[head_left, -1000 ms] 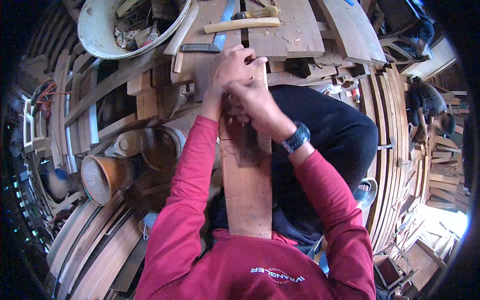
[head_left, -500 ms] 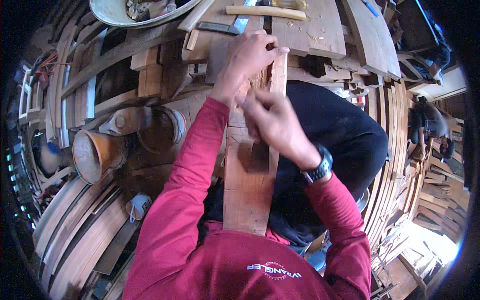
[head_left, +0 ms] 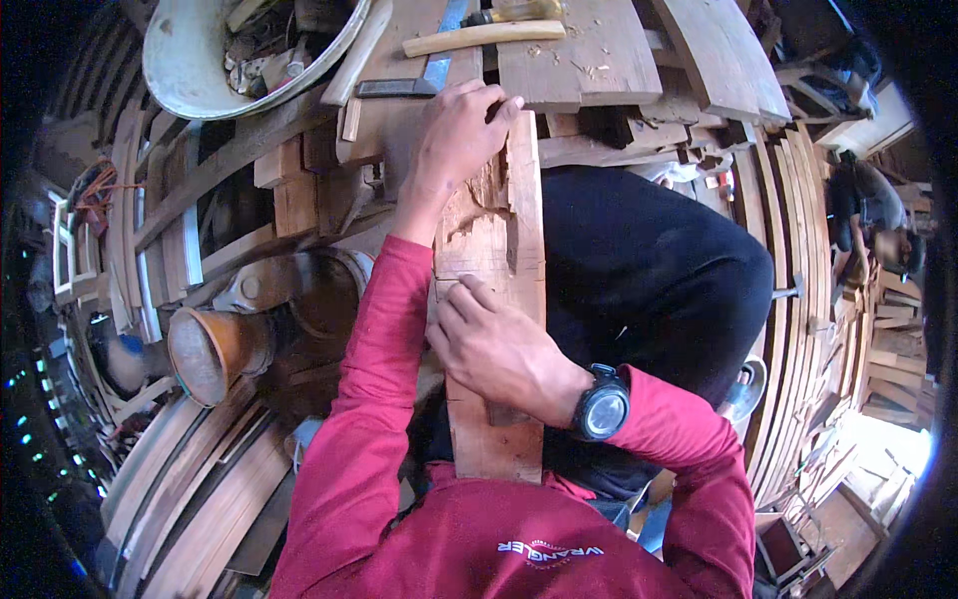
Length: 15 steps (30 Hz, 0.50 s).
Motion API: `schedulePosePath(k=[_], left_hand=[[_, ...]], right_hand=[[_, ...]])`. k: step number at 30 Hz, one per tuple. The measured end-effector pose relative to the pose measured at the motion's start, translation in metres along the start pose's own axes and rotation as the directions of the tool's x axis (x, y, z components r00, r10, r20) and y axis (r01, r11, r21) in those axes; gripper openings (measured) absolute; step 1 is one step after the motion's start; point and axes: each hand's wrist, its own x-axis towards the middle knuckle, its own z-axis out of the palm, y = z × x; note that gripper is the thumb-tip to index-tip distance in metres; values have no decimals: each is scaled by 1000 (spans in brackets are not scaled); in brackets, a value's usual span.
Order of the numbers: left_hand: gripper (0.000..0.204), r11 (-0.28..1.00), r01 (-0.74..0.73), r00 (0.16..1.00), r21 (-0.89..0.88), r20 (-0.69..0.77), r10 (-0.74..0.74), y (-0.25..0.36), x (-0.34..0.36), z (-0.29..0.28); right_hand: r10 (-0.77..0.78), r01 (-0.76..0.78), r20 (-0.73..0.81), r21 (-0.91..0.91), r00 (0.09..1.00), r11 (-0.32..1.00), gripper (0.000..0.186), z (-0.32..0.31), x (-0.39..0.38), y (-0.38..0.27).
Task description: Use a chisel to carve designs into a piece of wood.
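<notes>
A long wooden board (head_left: 514, 285) stands out from my body toward the bench, with a rough, splintered cavity (head_left: 479, 215) cut into its upper part. My left hand (head_left: 459, 140) is closed on the far end, fingers bent and thumb near the corner. Lower down, my right hand (head_left: 484, 349), wearing a black watch, lies across the board with fingers curled at its left edge; their tips are partly hidden. Beyond the board are a metal square with a dark handle (head_left: 397, 88), a curved wooden piece (head_left: 484, 38) and a yellow-handled tool (head_left: 529, 14).
A white basin (head_left: 155, 70) of odds and ends is at upper left, orange containers (head_left: 200, 354) at left. My dark-clothed knee (head_left: 659, 260) is right of the board. Stacked planks (head_left: 180, 499) surround me. Two people appear at right, one (head_left: 878, 200) bent over wood.
My right hand has moved down the board toward my body and turned flatter, uncovering the splintered cavity. My left hand remains at the far end.
</notes>
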Motion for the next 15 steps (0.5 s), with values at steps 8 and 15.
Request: schedulePosePath(k=[8, 15], left_hand=[[28, 977, -177, 983, -121, -71, 169, 18, 0, -21], [35, 748, 74, 388, -659, 710, 588, 87, -13, -99]], right_hand=[[-128, 121, -6, -303, 992, 945, 42, -8, -12, -24], [-180, 185, 87, -50, 980, 982, 38, -26, -12, -27]])
